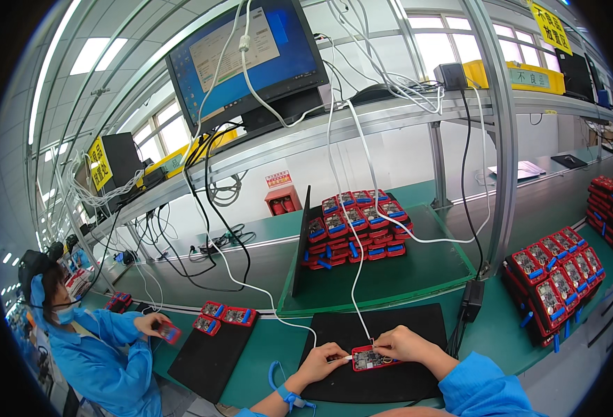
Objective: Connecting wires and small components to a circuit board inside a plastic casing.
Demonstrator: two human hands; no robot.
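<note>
A small red-framed circuit module [370, 359] lies on a black mat [417, 330] in front of me. My left hand [320, 362] pinches a white cable plug at the module's left end. My right hand [402, 345] holds the module's upper right edge, where a second white cable [354, 278] comes down to it. A blue wrist strap [289, 397] circles my left wrist.
A stack of red modules [356, 226] sits on a green tray [431, 267] behind the mat; more red modules [557, 281] fill a rack at right. Three modules [224, 317] lie on a second black mat [209, 358]. A co-worker in blue [105, 354] at left holds one. A monitor [247, 59] stands on the shelf above.
</note>
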